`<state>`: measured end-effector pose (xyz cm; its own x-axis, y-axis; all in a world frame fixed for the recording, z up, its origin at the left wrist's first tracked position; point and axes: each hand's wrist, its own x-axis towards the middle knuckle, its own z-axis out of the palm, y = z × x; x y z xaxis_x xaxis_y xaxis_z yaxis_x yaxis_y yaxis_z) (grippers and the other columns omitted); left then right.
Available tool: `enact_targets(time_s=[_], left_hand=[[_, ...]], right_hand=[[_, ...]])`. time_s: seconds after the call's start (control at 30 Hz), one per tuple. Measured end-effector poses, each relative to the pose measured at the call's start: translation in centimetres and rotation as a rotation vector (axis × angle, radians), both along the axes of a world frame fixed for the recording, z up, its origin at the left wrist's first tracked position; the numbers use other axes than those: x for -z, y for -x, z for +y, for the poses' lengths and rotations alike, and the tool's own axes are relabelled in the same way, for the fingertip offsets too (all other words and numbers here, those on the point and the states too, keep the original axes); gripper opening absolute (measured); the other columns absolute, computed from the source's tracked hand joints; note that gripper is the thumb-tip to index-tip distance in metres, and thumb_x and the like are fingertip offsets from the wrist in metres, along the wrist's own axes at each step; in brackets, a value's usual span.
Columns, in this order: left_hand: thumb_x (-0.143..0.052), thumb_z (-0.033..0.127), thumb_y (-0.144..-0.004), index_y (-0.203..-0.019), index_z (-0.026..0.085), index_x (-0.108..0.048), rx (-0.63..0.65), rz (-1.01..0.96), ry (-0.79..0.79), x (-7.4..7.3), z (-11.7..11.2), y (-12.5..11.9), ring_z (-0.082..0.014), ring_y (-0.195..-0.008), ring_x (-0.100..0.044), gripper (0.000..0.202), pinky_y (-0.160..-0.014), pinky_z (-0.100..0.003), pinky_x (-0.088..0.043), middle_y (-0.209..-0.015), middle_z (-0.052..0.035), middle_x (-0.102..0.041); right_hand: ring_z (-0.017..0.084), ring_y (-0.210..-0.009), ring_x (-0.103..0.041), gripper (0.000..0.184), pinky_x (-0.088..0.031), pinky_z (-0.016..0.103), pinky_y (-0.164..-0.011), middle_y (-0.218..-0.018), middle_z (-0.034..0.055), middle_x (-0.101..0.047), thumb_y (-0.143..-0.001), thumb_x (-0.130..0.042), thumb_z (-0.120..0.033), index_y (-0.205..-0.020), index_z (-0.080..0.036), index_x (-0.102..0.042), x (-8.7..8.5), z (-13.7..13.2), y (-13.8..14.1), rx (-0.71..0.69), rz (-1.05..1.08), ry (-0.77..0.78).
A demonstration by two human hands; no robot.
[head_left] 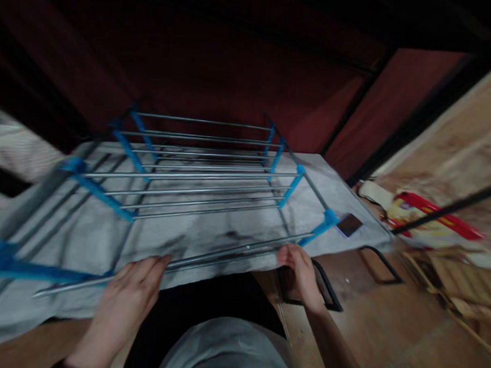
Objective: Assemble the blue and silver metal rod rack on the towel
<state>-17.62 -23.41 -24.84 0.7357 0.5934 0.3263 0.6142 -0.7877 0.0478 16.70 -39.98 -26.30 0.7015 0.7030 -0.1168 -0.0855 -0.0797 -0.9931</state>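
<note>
A rack of thin metal tubes [205, 176] joined by blue plastic end brackets [291, 186] lies on the cloth-covered table. Along its near side, my left hand [135, 285] is closed round loose metal tubes [222, 255], its fingers curled over them. Farther right, my right hand [301, 266] pinches the same tubes close to the near right bracket [319, 228]. One tube's free end sticks out left past my left hand, over the big blue bracket [37, 270]. Whether the tubes' right ends sit in the bracket I cannot tell.
A phone [349, 225] lies on the white cloth [306, 162] near the right edge. Black frame pieces [334, 297] are below the table's front. On the floor at right are a red and yellow package [433, 220] and wooden pieces [459, 282]. A dark red panel [233, 71] stands behind.
</note>
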Motion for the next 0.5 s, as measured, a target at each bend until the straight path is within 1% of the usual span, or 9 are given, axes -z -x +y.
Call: enact_targets(time_s=[0.07,0.1,0.17,0.23,0.3,0.33,0.37,0.43,0.5], left_hand=[[-0.039,0.002,-0.086,-0.121,0.015,-0.063,-0.027,0.035,-0.031,-1.8,-1.1,-1.0,-0.0224,-0.088,-0.059,0.045,-0.082,-0.037,-0.048,-0.100,-0.0096,-0.065],[-0.039,0.001,-0.086,-0.122,0.015,-0.062,-0.057,0.061,-0.007,-2.4,-1.3,-1.4,-0.0219,-0.090,-0.059,0.045,-0.084,-0.037,-0.048,-0.102,-0.0098,-0.064],[-0.039,0.002,-0.089,-0.123,0.015,-0.061,-0.093,0.091,0.026,-3.1,-1.3,-1.9,-0.0219,-0.092,-0.059,0.042,-0.087,-0.037,-0.048,-0.101,-0.0096,-0.063],[-0.040,0.004,-0.092,-0.123,0.015,-0.060,-0.113,0.088,0.024,-3.4,-1.2,-1.9,-0.0219,-0.092,-0.058,0.039,-0.087,-0.037,-0.048,-0.098,-0.0086,-0.062],[-0.040,0.005,-0.094,-0.123,0.015,-0.059,-0.113,0.078,0.024,-3.5,-1.3,-1.9,-0.0215,-0.090,-0.057,0.036,-0.086,-0.037,-0.047,-0.097,-0.0077,-0.061],[-0.040,0.006,-0.094,-0.123,0.015,-0.059,-0.110,0.074,0.031,-3.5,-1.4,-1.9,-0.0213,-0.089,-0.056,0.036,-0.085,-0.036,-0.047,-0.096,-0.0073,-0.061],[-0.040,0.006,-0.094,-0.122,0.015,-0.059,-0.106,0.070,0.040,-3.5,-1.4,-2.0,-0.0211,-0.088,-0.056,0.035,-0.084,-0.036,-0.047,-0.096,-0.0071,-0.061],[-0.040,0.006,-0.094,-0.120,0.015,-0.059,-0.103,0.049,0.056,-3.5,-1.5,-2.1,-0.0208,-0.086,-0.055,0.033,-0.082,-0.036,-0.047,-0.095,-0.0068,-0.062],[-0.042,0.008,-0.095,-0.123,0.015,-0.058,-0.094,-0.011,0.044,-3.4,-1.7,-2.0,-0.0209,-0.092,-0.056,0.032,-0.085,-0.035,-0.047,-0.101,-0.0075,-0.063]], right_hand=[[0.022,-0.085,-0.065,0.032,-0.050,0.037,-0.080,-0.092,0.0069,-0.069,-0.096,-0.049,-0.047,-0.091,-0.021,-0.067,-0.1,-0.9,1.2,-0.063,-0.394,0.026],[0.023,-0.095,-0.064,0.027,-0.049,0.039,-0.085,-0.101,0.0077,-0.069,-0.097,-0.049,-0.042,-0.099,-0.022,-0.067,-0.2,-1.0,1.7,-0.096,-0.614,0.004],[0.027,-0.111,-0.060,0.024,-0.044,0.044,-0.097,-0.117,0.0100,-0.066,-0.096,-0.052,-0.035,-0.113,-0.023,-0.065,-0.5,-0.1,2.3,-0.201,-1.002,-0.078],[0.029,-0.120,-0.056,0.032,-0.037,0.049,-0.105,-0.127,0.0111,-0.063,-0.098,-0.050,-0.031,-0.127,-0.023,-0.058,-0.8,1.5,3.0,-0.345,-1.288,-0.143],[0.028,-0.120,-0.056,0.039,-0.032,0.051,-0.109,-0.130,0.0112,-0.062,-0.099,-0.047,-0.027,-0.138,-0.021,-0.050,-1.0,3.4,3.5,-0.486,-1.486,-0.162],[0.027,-0.118,-0.057,0.041,-0.031,0.052,-0.110,-0.130,0.0112,-0.063,-0.099,-0.047,-0.025,-0.140,-0.020,-0.047,-0.9,4.2,3.6,-0.535,-1.564,-0.160],[0.027,-0.115,-0.058,0.043,-0.031,0.051,-0.110,-0.127,0.0109,-0.064,-0.099,-0.047,-0.021,-0.142,-0.020,-0.046,-0.8,4.9,3.5,-0.566,-1.632,-0.148],[0.026,-0.106,-0.061,0.046,-0.037,0.048,-0.103,-0.118,0.0100,-0.067,-0.097,-0.046,-0.014,-0.143,-0.020,-0.046,-0.5,5.7,3.0,-0.589,-1.729,-0.104],[0.024,-0.097,-0.062,0.051,-0.041,0.043,-0.095,-0.109,0.0090,-0.068,-0.094,-0.045,-0.008,-0.144,-0.020,-0.045,-0.1,6.1,2.3,-0.598,-1.769,-0.068]])
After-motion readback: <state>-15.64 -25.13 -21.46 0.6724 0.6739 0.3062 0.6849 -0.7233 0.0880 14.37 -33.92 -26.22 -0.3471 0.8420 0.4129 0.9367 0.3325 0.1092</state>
